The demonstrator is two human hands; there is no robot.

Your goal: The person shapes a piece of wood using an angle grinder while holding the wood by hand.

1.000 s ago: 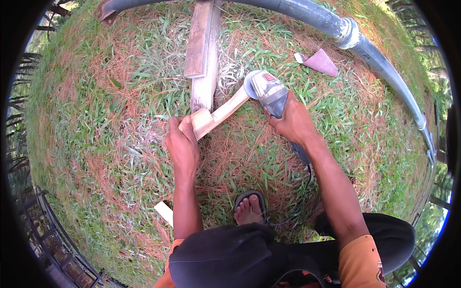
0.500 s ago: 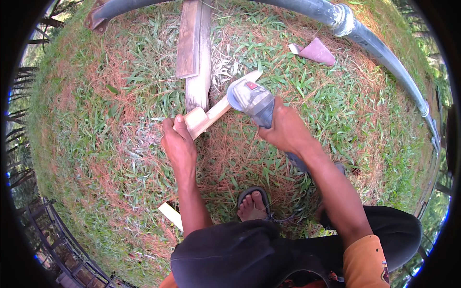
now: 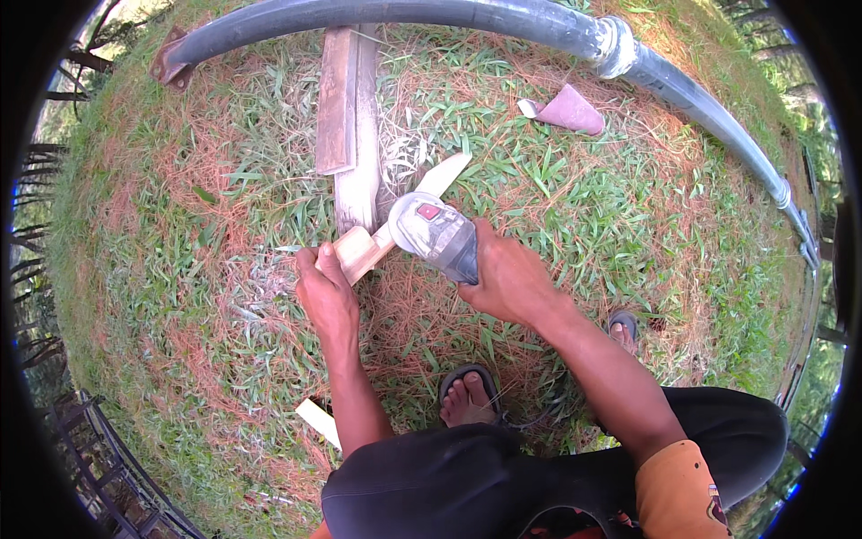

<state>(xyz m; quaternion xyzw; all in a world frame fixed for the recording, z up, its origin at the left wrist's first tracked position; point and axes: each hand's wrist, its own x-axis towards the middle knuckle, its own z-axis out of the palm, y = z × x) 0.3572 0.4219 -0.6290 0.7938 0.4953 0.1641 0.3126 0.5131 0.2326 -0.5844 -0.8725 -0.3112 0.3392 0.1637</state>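
Note:
My left hand (image 3: 325, 289) grips the near end of a pale wooden piece (image 3: 361, 251) that lies slanted on the grass, its pointed far end (image 3: 446, 172) sticking out beyond the tool. My right hand (image 3: 508, 278) holds a grey angle grinder (image 3: 433, 232) with a red switch, its head set over the middle of that wooden piece. The disc itself is hidden under the guard.
Two weathered planks (image 3: 350, 126) lie just behind the work. A long dark pipe (image 3: 503, 20) curves across the top and right. A pink sheet of sandpaper (image 3: 566, 110) lies on the grass. A small wood offcut (image 3: 316, 420) and my sandalled foot (image 3: 467, 397) are near me.
The grinder and my right hand have slid left and nearer along the wooden piece, baring its pointed far end. My left hand keeps its hold on the near end.

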